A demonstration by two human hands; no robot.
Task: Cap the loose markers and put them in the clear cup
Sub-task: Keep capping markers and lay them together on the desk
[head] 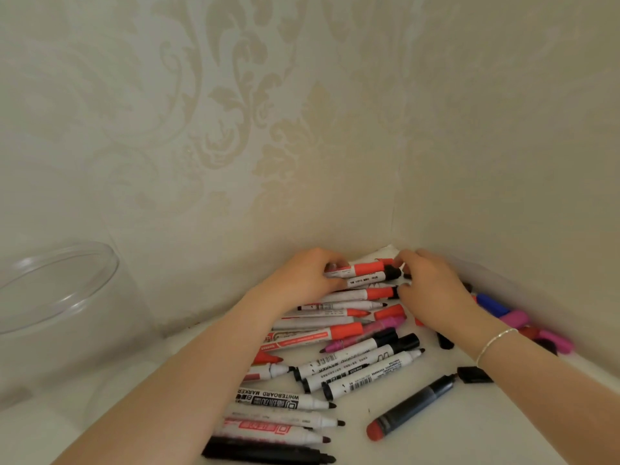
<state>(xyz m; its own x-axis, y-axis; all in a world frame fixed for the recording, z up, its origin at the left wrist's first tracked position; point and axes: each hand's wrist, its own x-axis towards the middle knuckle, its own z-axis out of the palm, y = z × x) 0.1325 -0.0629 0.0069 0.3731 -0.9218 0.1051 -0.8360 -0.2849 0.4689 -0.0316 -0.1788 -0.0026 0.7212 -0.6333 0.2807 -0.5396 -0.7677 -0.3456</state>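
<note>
**Asker:** What does the view from the head camera take in?

**Describer:** A white counter (469, 427) pushed into a corner of two walls covered in cream damask wallpaper (235, 112). A heap of whiteboard markers (335, 347) lies on it, most with white barrels and red or black ends, several with bare tips showing.

**Asker:** Where are the hands?

**Describer:** Both reach into the far corner, close together. The left hand (308, 276) has its fingers curled round the barrel of a white marker with a red cap (364, 269), so its grip is closed on that marker. The right hand (432, 290), with a thin bracelet (493, 344) on its wrist, has its fingertips bent at the marker's capped end. Motion blur hides whether that grip actually pinches anything, so I cannot tell.

**Asker:** And the cup?

**Describer:** The clear cup (57, 297) stands at the far left, well apart from the heap, its round rim facing the camera. I see nothing inside it.

**Asker:** Anything else lying about?

**Describer:** A dark marker with a red end (412, 407) lies alone at the lower right, its tip near a loose black cap (474, 375). By the right wall, partly behind the right forearm, sit a blue cap (491, 305) and pink caps (536, 330).
</note>
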